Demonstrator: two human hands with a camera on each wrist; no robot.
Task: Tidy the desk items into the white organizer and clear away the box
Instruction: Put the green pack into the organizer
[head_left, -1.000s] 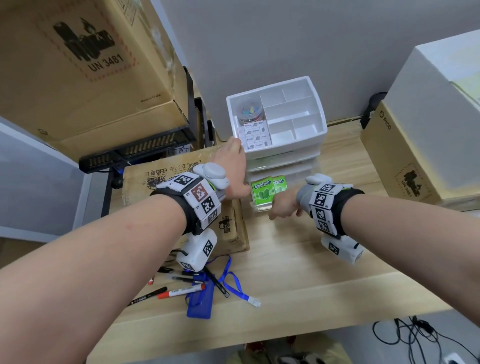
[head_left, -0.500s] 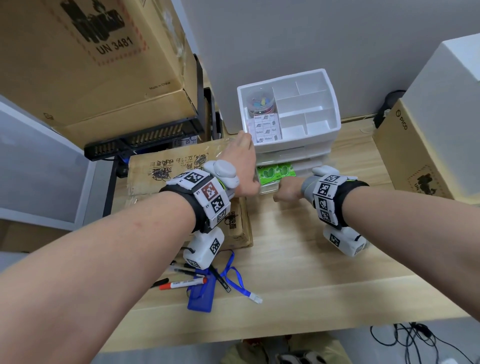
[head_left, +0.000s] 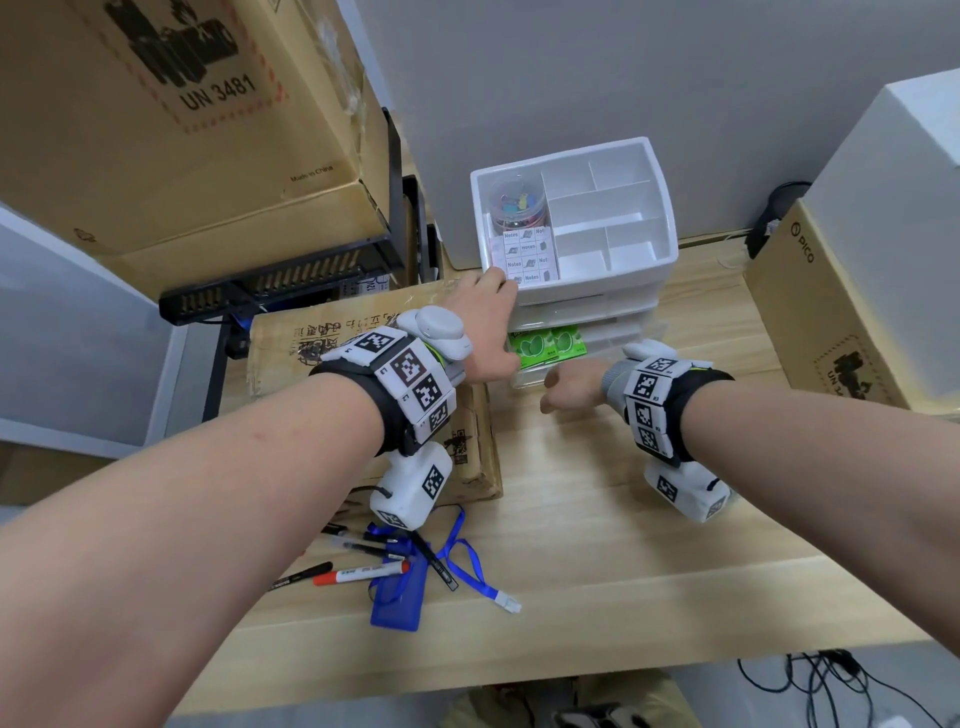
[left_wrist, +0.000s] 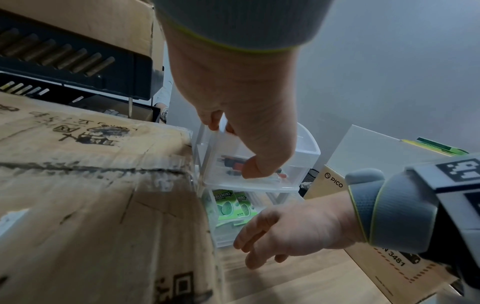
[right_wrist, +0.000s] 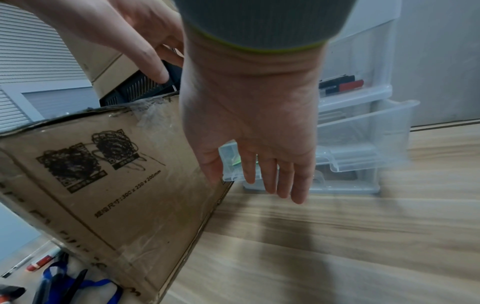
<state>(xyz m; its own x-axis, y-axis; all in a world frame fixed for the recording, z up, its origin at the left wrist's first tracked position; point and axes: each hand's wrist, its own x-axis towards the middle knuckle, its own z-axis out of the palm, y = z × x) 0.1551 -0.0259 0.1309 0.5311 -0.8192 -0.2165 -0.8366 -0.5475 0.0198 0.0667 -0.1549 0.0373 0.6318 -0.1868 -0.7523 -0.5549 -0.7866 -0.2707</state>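
Head view: my left hand (head_left: 485, 332) braces the white organizer (head_left: 644, 283) at its front left corner, thumb on a drawer front, fingers hooked over the edge. My right hand (head_left: 566, 391), fingers straight and relaxed, holds nothing, reaching at the pulled-out lowest drawer (right_wrist: 363, 148) that holds green mint packs (head_left: 548, 344). A cardboard box (head_left: 291, 345) stands on the desk (head_left: 597, 545) just left of the organizer. Pens (head_left: 358, 571) and a blue lanyard (head_left: 467, 561) lie near the desk's front.
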